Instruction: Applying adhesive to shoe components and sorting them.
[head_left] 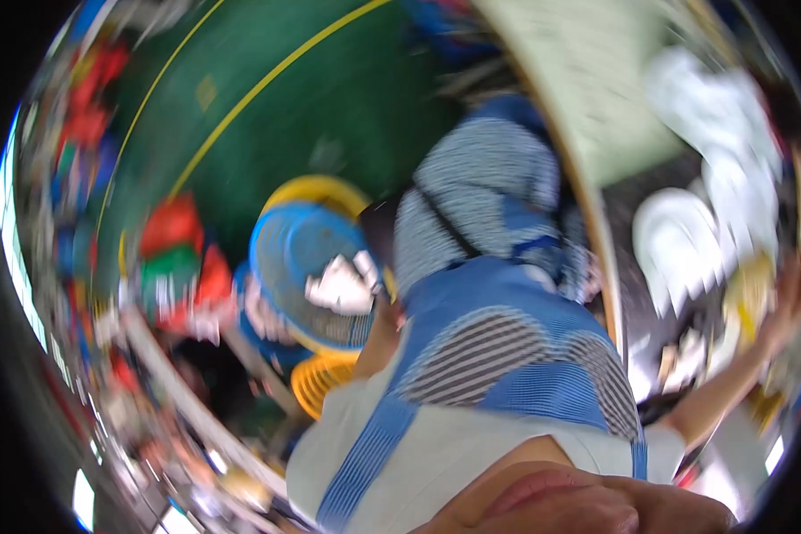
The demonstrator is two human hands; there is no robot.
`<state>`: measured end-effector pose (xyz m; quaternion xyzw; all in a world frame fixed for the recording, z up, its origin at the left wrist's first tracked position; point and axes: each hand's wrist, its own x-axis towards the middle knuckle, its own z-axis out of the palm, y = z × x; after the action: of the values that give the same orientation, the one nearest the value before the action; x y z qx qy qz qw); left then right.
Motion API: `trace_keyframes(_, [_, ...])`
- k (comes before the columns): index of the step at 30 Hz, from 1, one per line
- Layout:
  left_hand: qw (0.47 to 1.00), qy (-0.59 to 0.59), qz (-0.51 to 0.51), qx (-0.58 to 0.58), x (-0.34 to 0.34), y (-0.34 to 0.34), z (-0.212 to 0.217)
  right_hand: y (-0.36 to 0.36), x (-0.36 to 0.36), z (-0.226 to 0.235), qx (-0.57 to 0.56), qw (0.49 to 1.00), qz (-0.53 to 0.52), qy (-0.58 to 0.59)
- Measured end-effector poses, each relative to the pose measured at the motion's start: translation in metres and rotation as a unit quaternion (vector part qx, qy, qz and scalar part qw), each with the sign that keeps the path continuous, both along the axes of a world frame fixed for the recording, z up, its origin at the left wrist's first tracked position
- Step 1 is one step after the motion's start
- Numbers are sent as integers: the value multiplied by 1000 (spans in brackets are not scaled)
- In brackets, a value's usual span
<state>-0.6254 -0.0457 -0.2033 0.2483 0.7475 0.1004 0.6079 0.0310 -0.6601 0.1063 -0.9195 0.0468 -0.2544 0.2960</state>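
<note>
My right arm reaches out over the table at the right; my right hand [787, 307] is beside a blurred yellowish thing [749, 292] whose kind I cannot make out. Motion smears its fingers. Close by, on a dark surface, lie a white rounded thing [679, 242] and a white crumpled heap [719, 116], both blurred. My left arm hangs at my side, and my left hand [387, 316] is next to a blue plastic basket [271, 245] with white pieces [340, 285] in it. Its fingers are mostly hidden, so any hold is unclear.
A yellow basket [316, 189] shows behind the blue one, and an orange-yellow basket [316, 384] stands nearer me. The table's edge [594, 209] runs along my right side. Red and green items [173, 249] are at the left, by the green floor [329, 98] with yellow lines.
</note>
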Motion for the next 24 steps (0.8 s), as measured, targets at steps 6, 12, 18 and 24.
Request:
trace_keyframes(6, [834, 74, -545, 48, 323, 116, -103, -25, -55, -13, 108, 992, -43, -58])
trace_keyframes(12, [531, -289, -647, 464, 628, -63, 129, -101, -165, -53, 206, 933, -293, 31])
trace_keyframes(18, [-220, -560, -728, 329, 707, -271, 185, -122, -106, -100, 296, 908, -296, 29])
trace_keyframes(24, [-297, -531, -745, 274, 720, -309, 165, -114, -73, -86, -144, 935, -317, -65])
